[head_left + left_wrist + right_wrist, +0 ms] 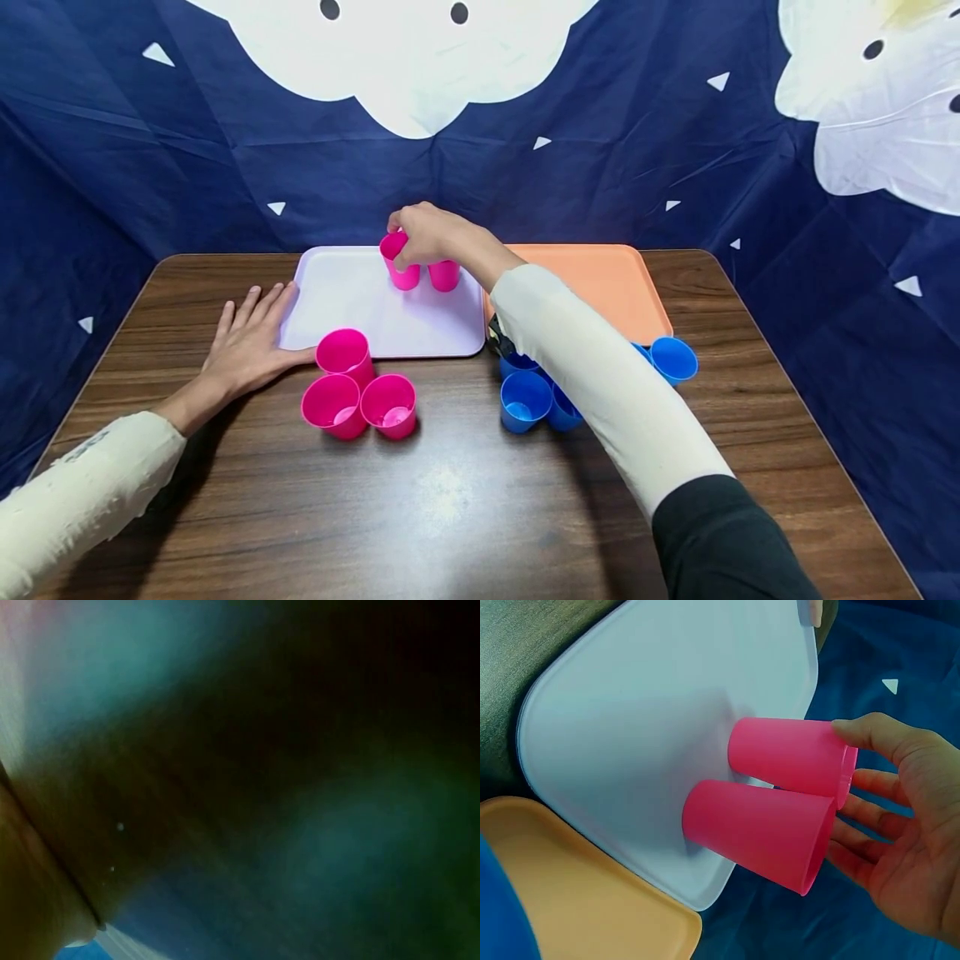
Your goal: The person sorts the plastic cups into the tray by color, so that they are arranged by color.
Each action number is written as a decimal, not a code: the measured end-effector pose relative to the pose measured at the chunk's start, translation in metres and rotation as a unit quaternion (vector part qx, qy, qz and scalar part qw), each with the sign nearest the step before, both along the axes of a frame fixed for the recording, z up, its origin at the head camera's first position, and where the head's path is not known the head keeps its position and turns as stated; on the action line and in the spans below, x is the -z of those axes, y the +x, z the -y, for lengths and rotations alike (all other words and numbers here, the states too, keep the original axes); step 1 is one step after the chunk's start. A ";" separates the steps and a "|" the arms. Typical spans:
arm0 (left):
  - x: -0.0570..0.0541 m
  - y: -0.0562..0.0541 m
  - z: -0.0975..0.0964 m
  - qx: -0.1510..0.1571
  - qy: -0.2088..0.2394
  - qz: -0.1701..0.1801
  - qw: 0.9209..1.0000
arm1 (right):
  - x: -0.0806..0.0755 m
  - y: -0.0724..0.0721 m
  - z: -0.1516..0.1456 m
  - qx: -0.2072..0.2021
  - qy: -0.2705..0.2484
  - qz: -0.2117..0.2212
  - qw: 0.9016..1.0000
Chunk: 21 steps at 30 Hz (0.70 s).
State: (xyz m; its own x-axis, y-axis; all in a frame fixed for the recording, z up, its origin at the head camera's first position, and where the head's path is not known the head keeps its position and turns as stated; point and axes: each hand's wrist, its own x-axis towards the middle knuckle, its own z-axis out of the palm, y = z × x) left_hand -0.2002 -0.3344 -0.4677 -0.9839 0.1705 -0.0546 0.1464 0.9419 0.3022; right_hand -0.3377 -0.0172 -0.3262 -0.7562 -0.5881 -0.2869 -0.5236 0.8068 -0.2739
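**Two pink cups (444, 278) at the lavender tray (337, 308), three (362, 375) left nearer the person**

The brown wood-grain table (450, 525) carries the lavender tray beside an orange tray (600, 287). I judge the pink set under half done: three tumblers sit clustered in front of their tray. Blue cups (526, 402) stand before the orange one, apparently work to come.

The right hand (435, 235) has thumb and fingers pinching the rim of the left pink cup (406, 278) of the pair; whether its base fully rests is hard to tell. The left hand (249, 346) lies on the table, fingers spread, holding nothing.
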 end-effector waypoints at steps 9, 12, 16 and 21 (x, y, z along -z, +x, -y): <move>0.002 0.000 -0.001 -0.001 0.007 0.004 1.000 | -0.006 0.009 -0.006 0.000 0.001 -0.017 1.000; 0.003 0.000 -0.001 -0.001 0.006 0.003 1.000 | -0.007 0.012 -0.009 -0.005 -0.008 -0.027 1.000; 0.003 0.000 0.000 0.001 0.006 -0.002 1.000 | -0.011 0.020 -0.012 -0.013 -0.019 -0.036 0.999; 0.004 0.000 0.000 0.002 0.006 -0.003 1.000 | -0.016 0.034 -0.014 -0.027 -0.023 -0.040 0.999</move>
